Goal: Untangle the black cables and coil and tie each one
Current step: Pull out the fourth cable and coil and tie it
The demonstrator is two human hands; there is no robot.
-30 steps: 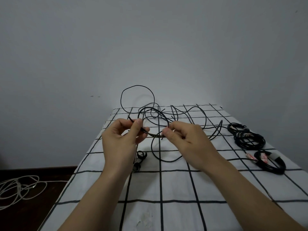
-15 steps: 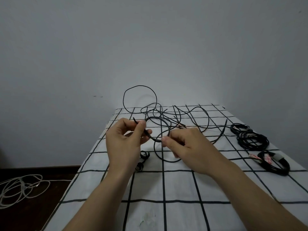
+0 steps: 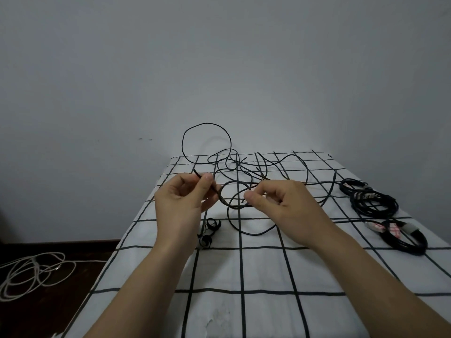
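A thin black cable [image 3: 229,201] sprawls in loose tangled loops over the far half of the checked cloth, one loop [image 3: 207,142] standing up against the wall. My left hand [image 3: 185,203] pinches the cable near its free end between thumb and forefinger. My right hand [image 3: 283,206] pinches the same cable a short way along, so a small curve hangs between the two hands above the cloth. Two small black tie straps [image 3: 210,231] lie on the cloth just below my left hand.
The table under the white grid-patterned cloth [image 3: 244,276] meets the grey wall at its far edge. Coiled black cables [image 3: 373,203] lie at the right edge, with another coil bound in red-and-white ties [image 3: 402,237] nearer me. A white cord [image 3: 31,272] lies on the dark floor at left.
Both hands have drawn slightly apart, still holding the cable, and the curve between them has widened. The loose loops behind have shifted a little.
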